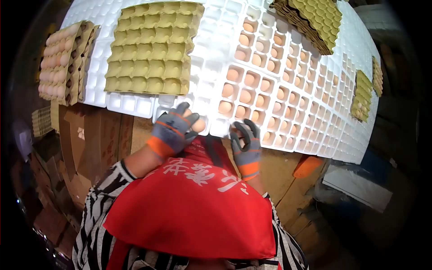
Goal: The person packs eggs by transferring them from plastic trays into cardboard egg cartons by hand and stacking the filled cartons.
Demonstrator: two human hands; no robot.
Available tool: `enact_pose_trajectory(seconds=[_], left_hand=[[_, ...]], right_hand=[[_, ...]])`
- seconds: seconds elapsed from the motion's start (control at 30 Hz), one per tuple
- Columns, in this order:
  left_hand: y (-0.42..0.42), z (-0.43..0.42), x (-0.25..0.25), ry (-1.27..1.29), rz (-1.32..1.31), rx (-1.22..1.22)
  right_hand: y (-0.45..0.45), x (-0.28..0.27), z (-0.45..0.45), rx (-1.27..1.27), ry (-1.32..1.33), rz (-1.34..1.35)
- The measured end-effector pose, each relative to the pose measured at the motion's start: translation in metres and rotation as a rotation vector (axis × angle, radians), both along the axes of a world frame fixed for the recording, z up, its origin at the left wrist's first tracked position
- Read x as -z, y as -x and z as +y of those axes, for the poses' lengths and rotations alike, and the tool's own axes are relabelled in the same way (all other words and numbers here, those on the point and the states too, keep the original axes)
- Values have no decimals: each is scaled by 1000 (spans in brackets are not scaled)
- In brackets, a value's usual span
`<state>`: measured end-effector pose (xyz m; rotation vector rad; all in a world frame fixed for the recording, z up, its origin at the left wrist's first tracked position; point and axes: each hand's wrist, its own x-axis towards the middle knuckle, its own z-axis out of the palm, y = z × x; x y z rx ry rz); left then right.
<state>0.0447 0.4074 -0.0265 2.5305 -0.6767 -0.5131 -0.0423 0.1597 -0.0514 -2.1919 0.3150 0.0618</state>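
Observation:
My left hand (175, 128), in a grey glove with orange bands, is curled round eggs (198, 125) near the front edge of the white foam trays. My right hand (245, 142), gloved the same way, has its fingers curled at the trays' front edge; what lies between them is hard to make out. White foam trays (210, 88) have square cells, many holding brown eggs (225, 107) ahead and to the right. An olive pulp tray (150, 50) with cups and no eggs showing rests on the foam trays beyond my left hand.
Stacked pulp trays with eggs (57, 60) stand at the far left. More pulp trays (315, 22) lie at the top right, and another (361, 95) at the right. Cardboard boxes (96, 139) are below left; an orange object (308, 166) is below right.

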Motion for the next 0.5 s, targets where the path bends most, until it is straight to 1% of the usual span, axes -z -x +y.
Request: enact_pose_trajectory(seconds=[0.03, 0.07, 0.13, 0.2, 0.23, 0.3, 0.33, 0.37, 0.4, 0.43, 0.47, 0.5], left_hand=[[8, -13, 9, -102, 32, 33], [14, -25, 18, -181, 48, 25], [19, -38, 20, -298, -9, 18], [22, -38, 13, -142, -34, -124], [26, -37, 10, -63, -44, -196], [22, -42, 11, 46, -214, -220], [16, -46, 13, 105, -300, -229], [8, -51, 17, 57, -266, -201], [4, -56, 30, 2, -214, -200], [-2, -61, 38, -50, -165, -199], [-6, -63, 45, -101, -115, -200], [-2, -60, 49, 24, -158, -253]], right_hand=[[-4, -1, 5, -97, -55, -85], [-11, -7, 10, -170, -105, -38], [-13, 15, 10, -264, -112, -30], [-10, 25, 3, -82, -459, 87], [-14, 19, -5, -67, -562, 139], [-22, 8, -22, -18, -760, 247], [-24, 13, -24, 26, -919, 200], [-27, 17, -25, 67, -1079, 154], [-31, 15, -26, 181, -1215, 204], [-35, 22, -30, -18, -984, 94], [-40, 27, -35, -94, -887, 89], [-45, 30, -39, -166, -790, 79]])
